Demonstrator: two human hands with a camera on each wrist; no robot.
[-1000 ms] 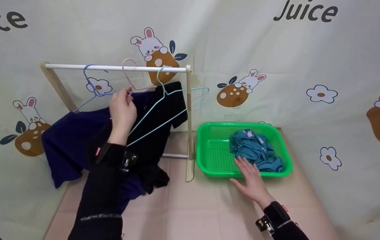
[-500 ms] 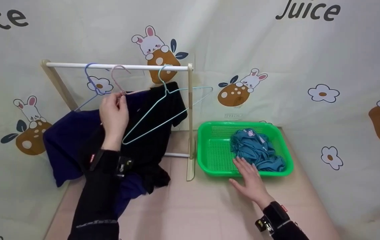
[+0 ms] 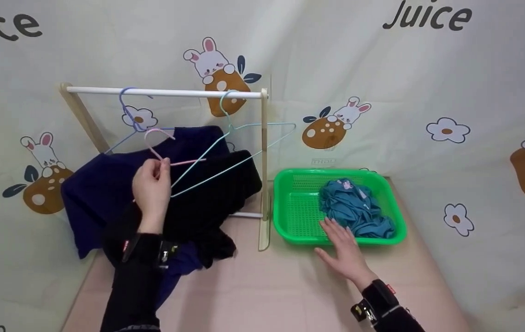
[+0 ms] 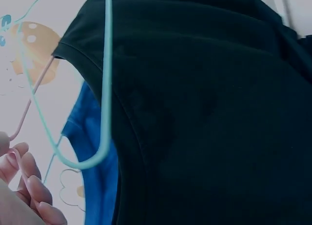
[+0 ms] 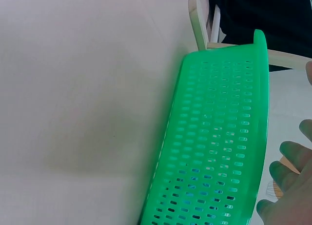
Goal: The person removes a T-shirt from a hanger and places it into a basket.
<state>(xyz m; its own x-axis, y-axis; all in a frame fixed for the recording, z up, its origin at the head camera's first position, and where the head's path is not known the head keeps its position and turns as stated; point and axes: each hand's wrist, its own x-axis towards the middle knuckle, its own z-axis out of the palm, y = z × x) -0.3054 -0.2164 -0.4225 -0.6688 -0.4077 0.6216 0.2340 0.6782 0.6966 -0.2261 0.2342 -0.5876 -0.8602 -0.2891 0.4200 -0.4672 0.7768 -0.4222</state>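
Note:
My left hand pinches a pink hanger just below its hook. A black short-sleeved shirt hangs on this hanger, and its hook is below the rack's rod. In the left wrist view, the shirt fills most of the frame and one end of a light turquoise hanger crosses in front of it. Behind the black shirt, a navy shirt hangs from a blue hanger. My right hand is held with fingers extended over the near rim of a green basket. Crumpled teal clothing lies inside.
The small rack has a white rod and wooden posts. The empty turquoise hanger hangs near its right end, sticking out past the post. A pale pink cloth covers the table. Behind stands a printed curtain.
My left hand has lifted the pink hanger's hook off the rod and brought it down and left, the black shirt lowering with it. The turquoise hanger swung slightly. My right hand has barely moved.

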